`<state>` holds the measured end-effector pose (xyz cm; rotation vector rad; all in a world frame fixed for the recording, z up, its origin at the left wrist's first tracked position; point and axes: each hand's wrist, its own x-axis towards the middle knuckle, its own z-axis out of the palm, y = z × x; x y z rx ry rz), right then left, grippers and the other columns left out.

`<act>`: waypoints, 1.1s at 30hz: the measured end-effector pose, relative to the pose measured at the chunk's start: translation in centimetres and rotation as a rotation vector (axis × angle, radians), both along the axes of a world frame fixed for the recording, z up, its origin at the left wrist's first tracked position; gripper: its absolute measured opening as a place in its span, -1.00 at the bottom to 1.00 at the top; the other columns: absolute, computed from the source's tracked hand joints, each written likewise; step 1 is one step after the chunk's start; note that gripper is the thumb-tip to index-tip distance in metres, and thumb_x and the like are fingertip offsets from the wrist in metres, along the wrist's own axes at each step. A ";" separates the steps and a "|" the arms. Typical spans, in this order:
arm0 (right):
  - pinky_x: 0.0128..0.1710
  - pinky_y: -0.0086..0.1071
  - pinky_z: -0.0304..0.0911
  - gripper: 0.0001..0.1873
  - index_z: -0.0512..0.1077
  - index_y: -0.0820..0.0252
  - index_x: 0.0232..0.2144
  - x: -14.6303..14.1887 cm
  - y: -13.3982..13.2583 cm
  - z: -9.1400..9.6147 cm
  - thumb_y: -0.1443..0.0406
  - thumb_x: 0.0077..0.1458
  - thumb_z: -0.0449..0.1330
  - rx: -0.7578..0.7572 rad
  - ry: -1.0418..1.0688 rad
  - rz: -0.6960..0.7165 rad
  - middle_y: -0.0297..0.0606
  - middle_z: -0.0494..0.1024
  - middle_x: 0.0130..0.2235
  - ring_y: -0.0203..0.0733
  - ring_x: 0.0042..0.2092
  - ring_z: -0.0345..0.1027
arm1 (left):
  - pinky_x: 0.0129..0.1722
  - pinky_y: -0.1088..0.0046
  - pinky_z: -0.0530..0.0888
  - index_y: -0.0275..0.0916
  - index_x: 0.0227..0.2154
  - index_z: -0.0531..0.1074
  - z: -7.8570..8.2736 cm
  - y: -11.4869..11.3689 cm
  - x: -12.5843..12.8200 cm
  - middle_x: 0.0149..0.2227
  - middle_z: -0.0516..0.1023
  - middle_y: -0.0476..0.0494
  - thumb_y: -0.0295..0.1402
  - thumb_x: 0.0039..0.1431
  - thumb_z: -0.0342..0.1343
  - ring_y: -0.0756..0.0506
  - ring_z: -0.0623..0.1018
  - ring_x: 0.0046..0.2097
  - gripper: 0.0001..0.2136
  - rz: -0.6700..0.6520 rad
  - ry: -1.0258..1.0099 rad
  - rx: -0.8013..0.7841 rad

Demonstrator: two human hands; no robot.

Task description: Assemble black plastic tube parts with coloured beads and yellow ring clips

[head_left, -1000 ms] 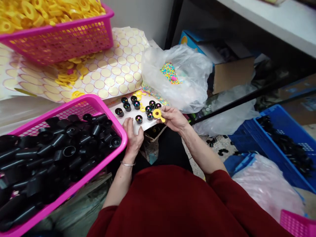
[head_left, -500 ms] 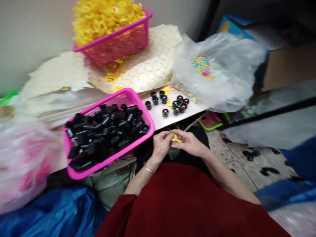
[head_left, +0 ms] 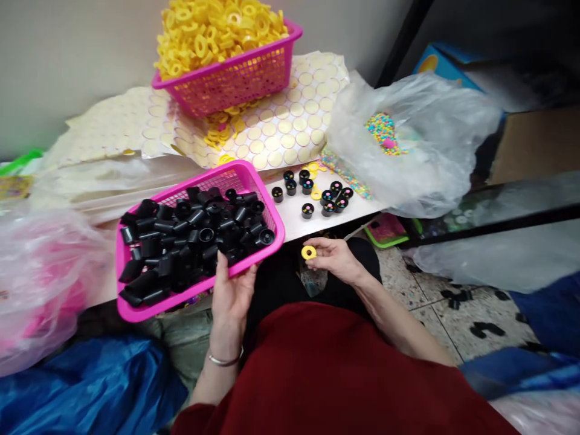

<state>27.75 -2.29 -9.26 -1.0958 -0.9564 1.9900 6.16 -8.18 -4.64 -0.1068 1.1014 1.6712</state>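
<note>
My left hand (head_left: 232, 296) is at the near side of a pink plastic basket (head_left: 190, 297), its thumb over the rim and its fingers at the outer side. Many short black plastic cylinders (head_left: 194, 217) fill this basket. Pinched between the thumb and fingers of my right hand (head_left: 338, 260) is a yellow plastic ring (head_left: 309, 252) with a dark centre, held above my lap. Beyond that hand, on the white tabletop (head_left: 292, 226), stand several small black round caps (head_left: 328, 208) with coloured bits inside.
A second pink basket (head_left: 235, 81), heaped with yellow rings (head_left: 217, 36), stands behind on sheets of round stickers (head_left: 285, 127). A clear plastic bag (head_left: 435, 145) with coloured beads (head_left: 383, 130) lies at the right. Black pieces (head_left: 487, 329) are scattered on the tiled floor.
My hands have separated. The left has moved leftward from the yellow piece to the near basket's rim, while the right keeps the yellow ring, its round face now showing.
</note>
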 end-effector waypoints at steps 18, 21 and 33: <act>-0.63 -0.53 0.30 -0.47 0.47 0.29 -0.24 1.3 0.9 -0.6 0.34 -0.38 0.46 0.043 0.180 -0.245 -0.40 0.54 -0.45 -0.36 -0.57 0.43 | -0.52 0.53 0.47 -0.35 -0.30 0.51 -2.2 -3.3 1.7 -0.38 0.60 -0.21 -0.17 -0.21 0.41 0.01 0.49 -0.49 -0.57 -0.508 0.252 -0.019; -0.61 -0.54 0.31 -0.46 0.44 0.29 -0.24 1.4 0.9 -1.0 0.29 -0.36 0.46 0.063 0.110 -0.307 -0.40 0.53 -0.45 -0.38 -0.56 0.42 | -0.49 0.57 0.44 -0.33 -0.36 0.53 -2.9 -0.6 5.4 -0.45 0.59 -0.13 -0.36 -0.24 0.43 0.05 0.48 -0.51 -0.68 -0.658 0.455 0.046; -0.41 -0.44 0.27 -0.73 0.39 0.22 -0.26 1.4 1.4 -1.5 0.25 -0.06 0.26 0.473 -0.184 -0.141 -0.37 0.44 -0.41 -0.35 -0.41 0.33 | -0.68 0.60 0.09 -0.32 -0.59 0.49 -4.4 8.2 9.3 -0.68 0.37 0.07 -0.28 -0.28 0.35 0.16 0.21 -0.67 -0.77 -0.794 0.601 0.067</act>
